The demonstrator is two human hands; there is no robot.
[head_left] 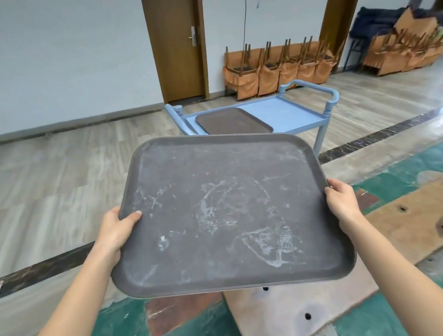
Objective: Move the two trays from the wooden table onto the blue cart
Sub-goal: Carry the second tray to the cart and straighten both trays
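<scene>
I hold a large dark grey tray, scuffed with white marks, level in the air in front of me. My left hand grips its left rim with the thumb on top. My right hand grips its right rim. Ahead stands the blue cart, with a second dark brown tray lying flat on the left part of its top shelf. The held tray hides the cart's near edge and lower part.
A wooden plank with dark holes lies on the green floor at lower right. Stacked chairs with orange covers line the far wall, beside a brown door. Open wood-look floor spreads to the left of the cart.
</scene>
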